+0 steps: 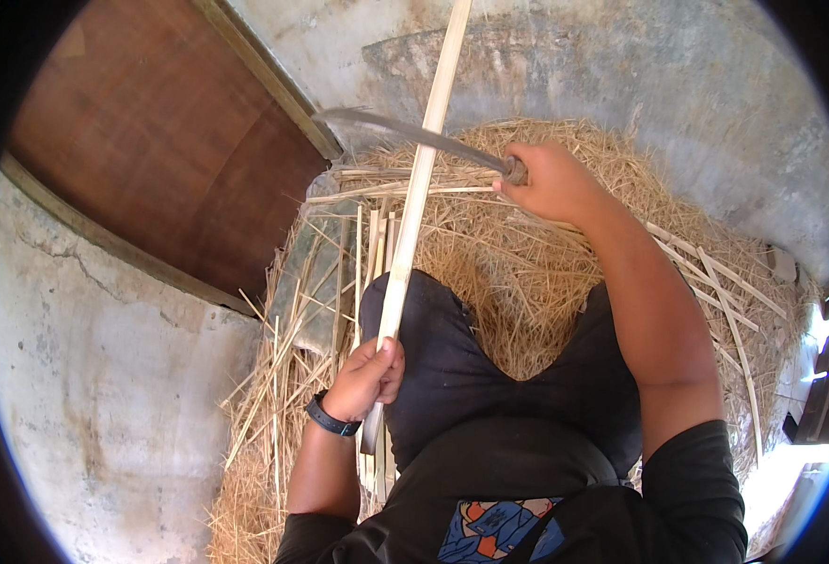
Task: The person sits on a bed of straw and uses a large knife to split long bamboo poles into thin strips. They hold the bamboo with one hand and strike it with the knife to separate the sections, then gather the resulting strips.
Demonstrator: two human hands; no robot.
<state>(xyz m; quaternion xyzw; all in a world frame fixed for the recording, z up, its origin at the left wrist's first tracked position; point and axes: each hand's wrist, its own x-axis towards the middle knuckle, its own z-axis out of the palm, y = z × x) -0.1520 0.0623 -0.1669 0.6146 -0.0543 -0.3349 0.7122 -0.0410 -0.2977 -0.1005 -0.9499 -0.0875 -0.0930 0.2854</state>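
My left hand (365,381), with a dark band at the wrist, is closed round the lower part of a long pale strip of split bamboo or wood (416,202). The strip slants upward past my left thigh and runs out of the top of the picture. In my right hand (553,181) is the handle of a long curved knife (433,139). Its blade points left and crosses the strip well above my left hand. Whether the edge bites into the strip I cannot tell.
Pale shavings (527,310) cover the floor round my legs. Several loose strips lie at the left, beside a grey slab (320,273), and more strips (729,310) at the right. A brown door panel (170,141) and a stained wall (696,94) stand close by.
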